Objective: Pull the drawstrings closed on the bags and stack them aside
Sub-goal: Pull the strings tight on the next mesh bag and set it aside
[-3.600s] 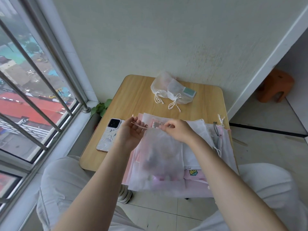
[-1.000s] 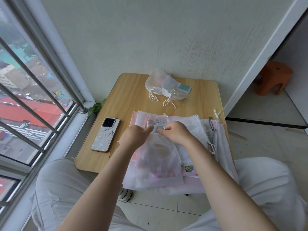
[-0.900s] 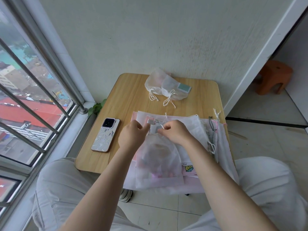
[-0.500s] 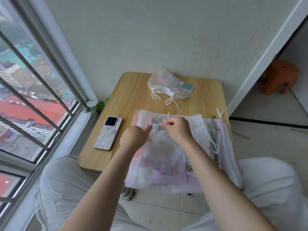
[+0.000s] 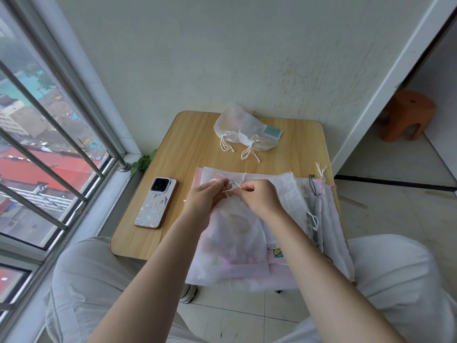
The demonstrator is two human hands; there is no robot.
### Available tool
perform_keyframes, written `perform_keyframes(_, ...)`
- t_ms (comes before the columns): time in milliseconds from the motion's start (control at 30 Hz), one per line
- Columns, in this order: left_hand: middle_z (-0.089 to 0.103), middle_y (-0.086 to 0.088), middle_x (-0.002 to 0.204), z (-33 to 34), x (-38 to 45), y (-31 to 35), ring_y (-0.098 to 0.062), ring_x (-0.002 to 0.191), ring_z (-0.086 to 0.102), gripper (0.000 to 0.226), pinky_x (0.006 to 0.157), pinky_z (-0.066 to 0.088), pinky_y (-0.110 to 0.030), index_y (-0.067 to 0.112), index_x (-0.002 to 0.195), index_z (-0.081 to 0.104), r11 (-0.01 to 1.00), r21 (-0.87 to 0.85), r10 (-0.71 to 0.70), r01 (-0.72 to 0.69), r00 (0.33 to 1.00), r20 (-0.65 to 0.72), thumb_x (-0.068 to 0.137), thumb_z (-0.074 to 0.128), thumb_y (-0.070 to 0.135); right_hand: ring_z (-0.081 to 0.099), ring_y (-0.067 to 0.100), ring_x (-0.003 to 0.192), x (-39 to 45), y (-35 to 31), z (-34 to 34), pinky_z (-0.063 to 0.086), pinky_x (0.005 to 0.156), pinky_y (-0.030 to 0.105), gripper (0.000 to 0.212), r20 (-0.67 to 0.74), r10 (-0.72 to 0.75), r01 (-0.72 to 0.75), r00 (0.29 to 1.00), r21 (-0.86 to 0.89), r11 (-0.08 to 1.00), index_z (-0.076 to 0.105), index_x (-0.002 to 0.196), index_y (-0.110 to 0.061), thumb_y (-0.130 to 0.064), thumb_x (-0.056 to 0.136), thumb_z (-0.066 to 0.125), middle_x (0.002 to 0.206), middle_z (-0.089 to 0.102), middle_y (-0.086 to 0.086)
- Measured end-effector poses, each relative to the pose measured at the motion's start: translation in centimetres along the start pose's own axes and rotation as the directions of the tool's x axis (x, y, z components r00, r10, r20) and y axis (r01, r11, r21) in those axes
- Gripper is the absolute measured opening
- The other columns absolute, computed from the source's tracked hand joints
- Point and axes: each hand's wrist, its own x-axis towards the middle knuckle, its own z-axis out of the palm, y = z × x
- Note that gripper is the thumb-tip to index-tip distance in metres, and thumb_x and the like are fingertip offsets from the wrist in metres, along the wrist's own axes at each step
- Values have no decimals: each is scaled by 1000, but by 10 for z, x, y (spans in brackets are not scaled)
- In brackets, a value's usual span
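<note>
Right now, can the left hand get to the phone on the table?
Probably yes. The phone lies flat, just left of the left hand, with bare table between them. But that hand is pinching the drawstring and must release it first.

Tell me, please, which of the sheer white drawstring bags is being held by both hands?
The sheer white bag nearest the person, atop the flat pile; the left hand and right hand pinch its cords. The two cinched bags lie untouched by the wall.

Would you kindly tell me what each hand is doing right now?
Left hand: pinching the sheer bag's drawstring.
Right hand: pinching the same drawstring.
</note>
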Motion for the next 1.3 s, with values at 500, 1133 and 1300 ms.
perform_keyframes(500, 59, -7, 70, 21, -16, 35, -16, 67, 51, 34, 70, 39, -28, 28, 52, 68, 732, 662, -90, -163, 940, 330, 84, 58, 25, 65, 15, 55, -7, -44, -11, 49, 54, 24, 13, 97, -75, 26, 992, 435, 900, 72, 77, -12, -18, 89, 70, 67, 69, 2)
perform_keyframes(1133, 66, -6, 69, 6, 6, 18, -14, 63, 57, 20, 67, 47, -21, -6, 98, 72, 908, 420, -36, -5, 995, 89, 86, 71, 10, 50, 2, 49, -9, -28, -36, 37, 50, 15, 9, 287, 100, -120, 953, 52, 991, 67, 81, -15, -22, 87, 70, 62, 61, -3)
perform_keyframes(1300, 67, -14, 83, 2, 5, 25, -20, 75, 60, 19, 84, 51, -33, 0, 100, 73, 900, 435, -51, -27, 985, 167, 82, 72, 0, 49, 9, 54, -11, -26, -29, 40, 51, 18, 10, 328, 110, -138, 938, 64, 988, 68, 78, -18, -24, 86, 72, 64, 62, -2)
